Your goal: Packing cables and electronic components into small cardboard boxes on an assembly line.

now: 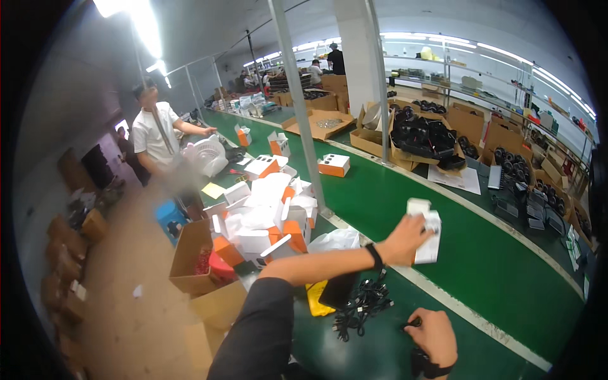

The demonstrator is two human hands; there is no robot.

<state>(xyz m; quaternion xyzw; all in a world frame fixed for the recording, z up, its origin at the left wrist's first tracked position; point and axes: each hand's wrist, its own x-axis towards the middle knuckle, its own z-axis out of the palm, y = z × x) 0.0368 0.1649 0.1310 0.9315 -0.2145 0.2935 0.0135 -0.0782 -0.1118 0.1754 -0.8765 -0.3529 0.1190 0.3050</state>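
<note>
My left hand (405,242) reaches across over the green conveyor belt and grips a white box (428,235) with an orange edge. Its sleeve is dark and a black band circles the wrist. Lower right, my right hand (434,335) is closed near the green tabletop, pinching a small black thing (413,322) mostly hidden by the fingers. To its left lies a tangled pile of black cables (362,307). Beside that pile are a dark flat item (337,291) and a yellow packet (318,300).
White-and-orange boxes (269,212), several open, heap left of my arm. A carton (191,256) stands by the table. One box (334,165) rests on the belt (380,196). A metal post (304,120) rises nearby. Across stand cartons of black goods (421,136); a person (155,130) stands far left.
</note>
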